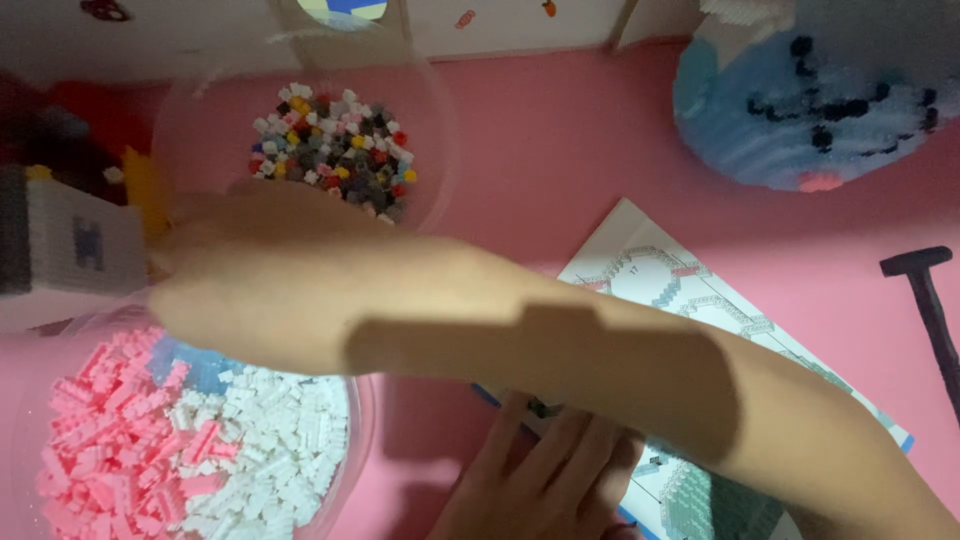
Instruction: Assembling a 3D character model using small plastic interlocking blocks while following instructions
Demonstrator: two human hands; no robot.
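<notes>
The head view looks down on a pink tabletop (560, 130). The right hand (215, 275) reaches across to the left between two clear bowls (430, 150) of small bricks; its fingers are blurred, grip unclear. The left hand (535, 480), fingers extended, presses flat on the instruction sheet (650, 270), whose long axis runs diagonally toward the lower right.

A clear bowl (420, 120) of small mixed-colour bricks (335, 150) sits at the far left. Nearer stands another clear bowl (362, 420) heaped with pink and white bricks (190, 440). An instruction sheet (690, 290) lies flat to the right.
</notes>
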